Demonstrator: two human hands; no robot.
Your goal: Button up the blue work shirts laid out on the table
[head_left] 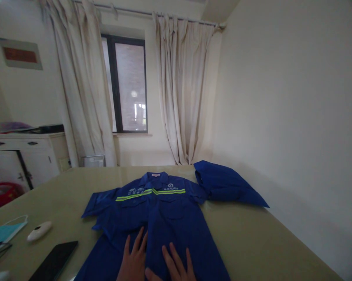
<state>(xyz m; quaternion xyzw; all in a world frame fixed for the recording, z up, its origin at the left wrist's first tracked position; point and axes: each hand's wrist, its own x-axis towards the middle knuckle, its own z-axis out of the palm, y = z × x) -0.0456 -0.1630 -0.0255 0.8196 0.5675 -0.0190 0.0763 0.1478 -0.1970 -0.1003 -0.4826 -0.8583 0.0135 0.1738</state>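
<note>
A blue short-sleeved work shirt point(176, 212) lies front side up on the table, its collar toward the window. Yellow-green stripes and white printing cross its chest. My left hand point(134, 255) rests on the shirt's lower front, just left of the front opening, with the fingers spread. To the right of that opening, my right hand point(177, 263) lies flat on the cloth, fingers apart. Neither hand grips anything. The shirt's bottom hem is out of view.
Folded blue cloth point(228, 183) lies at the right by the wall. On the left of the table point(59, 203) are a black phone point(54, 260), a white oval object point(39, 231), a light-blue face mask point(6, 234) and a dark cable point(0, 251). A white cabinet point(41, 154) stands behind.
</note>
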